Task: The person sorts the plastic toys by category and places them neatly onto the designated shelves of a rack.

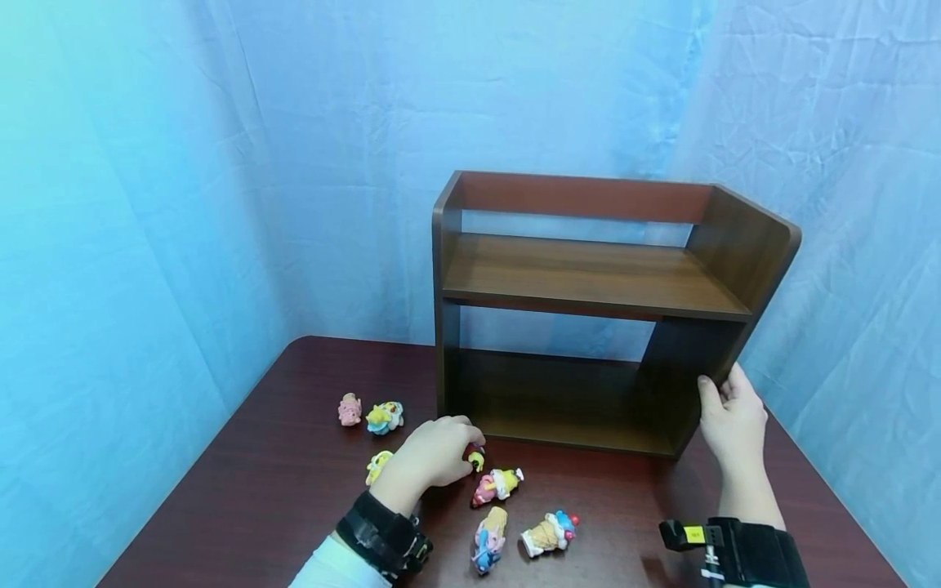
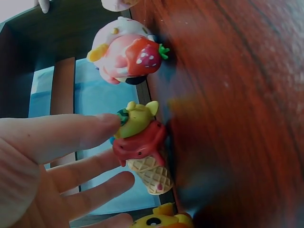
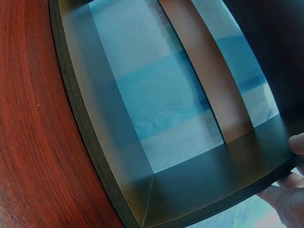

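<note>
the ice-cream toy [image 2: 142, 145] is beside the near left corner of the shelf [image 1: 588, 265]. the left hand [image 1: 430, 453] has fingers spread about it; whether they pinch, i cannot tell. better take the cone [image 2: 153, 175] gently, while the right hand [image 1: 735, 420], pinching the right side panel [image 1: 742, 245], steadies.

Curtain [image 1: 331, 163] bright from here | shelf [image 1: 559, 400] dim in lower bay | table [image 2: 237, 95]: pale glare, blurry in left wrist view | shelf edges bowed, right wrist view
</note>
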`<control>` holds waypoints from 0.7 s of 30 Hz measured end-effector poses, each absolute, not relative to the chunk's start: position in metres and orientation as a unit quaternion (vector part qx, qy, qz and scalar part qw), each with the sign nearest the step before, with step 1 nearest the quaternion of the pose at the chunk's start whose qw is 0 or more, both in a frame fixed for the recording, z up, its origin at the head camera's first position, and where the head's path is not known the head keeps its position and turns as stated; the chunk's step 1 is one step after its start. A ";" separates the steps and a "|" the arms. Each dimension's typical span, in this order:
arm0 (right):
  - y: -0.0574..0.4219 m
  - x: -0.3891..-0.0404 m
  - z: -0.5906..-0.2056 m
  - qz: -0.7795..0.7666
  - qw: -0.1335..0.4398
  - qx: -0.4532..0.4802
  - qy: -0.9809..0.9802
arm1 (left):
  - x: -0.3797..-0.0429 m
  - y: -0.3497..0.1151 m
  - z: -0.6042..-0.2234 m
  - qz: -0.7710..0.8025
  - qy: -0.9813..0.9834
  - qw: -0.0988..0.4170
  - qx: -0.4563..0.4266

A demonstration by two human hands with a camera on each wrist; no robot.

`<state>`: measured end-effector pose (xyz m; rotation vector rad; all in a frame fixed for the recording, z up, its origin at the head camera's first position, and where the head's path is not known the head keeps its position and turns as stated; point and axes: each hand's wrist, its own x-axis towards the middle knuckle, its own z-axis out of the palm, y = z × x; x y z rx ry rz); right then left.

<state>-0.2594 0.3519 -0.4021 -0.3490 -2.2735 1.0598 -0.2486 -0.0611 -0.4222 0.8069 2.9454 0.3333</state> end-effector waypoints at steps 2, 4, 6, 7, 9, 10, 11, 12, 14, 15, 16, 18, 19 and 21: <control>0.352 -0.260 -0.402 0.397 0.304 -0.130 -0.856 | -0.250 -0.061 -0.424 0.108 0.959 0.039 0.260; 0.352 -0.260 -0.401 0.395 0.308 -0.129 -0.856 | -0.250 -0.060 -0.424 0.108 0.959 0.041 0.258; 0.352 -0.260 -0.401 0.392 0.311 -0.127 -0.857 | -0.251 -0.060 -0.425 0.108 0.960 0.041 0.256; 0.352 -0.260 -0.401 0.391 0.311 -0.127 -0.857 | -0.251 -0.060 -0.426 0.108 0.960 0.041 0.255; 0.352 -0.260 -0.401 0.390 0.310 -0.128 -0.858 | -0.251 -0.059 -0.427 0.109 0.961 0.041 0.252; 0.352 -0.259 -0.401 0.390 0.308 -0.129 -0.858 | -0.252 -0.059 -0.428 0.109 0.961 0.041 0.250; 0.353 -0.259 -0.401 0.390 0.306 -0.129 -0.859 | -0.252 -0.059 -0.429 0.108 0.962 0.041 0.248; 0.353 -0.259 -0.401 0.391 0.304 -0.130 -0.859 | -0.252 -0.059 -0.429 0.108 0.962 0.040 0.248; 0.353 -0.259 -0.401 0.393 0.302 -0.129 -0.859 | -0.252 -0.059 -0.429 0.107 0.962 0.038 0.247; 0.353 -0.259 -0.401 0.395 0.301 -0.128 -0.859 | -0.252 -0.059 -0.429 0.107 0.962 0.037 0.248; 0.353 -0.259 -0.401 0.395 0.300 -0.128 -0.859 | -0.252 -0.060 -0.429 0.108 0.962 0.037 0.248; 0.353 -0.259 -0.402 0.397 0.299 -0.125 -0.859 | -0.252 -0.060 -0.428 0.108 0.961 0.036 0.250; 0.353 -0.259 -0.402 0.398 0.299 -0.124 -0.858 | -0.253 -0.060 -0.428 0.109 0.961 0.036 0.251; 0.353 -0.259 -0.402 0.399 0.298 -0.124 -0.858 | -0.253 -0.060 -0.428 0.111 0.961 0.037 0.251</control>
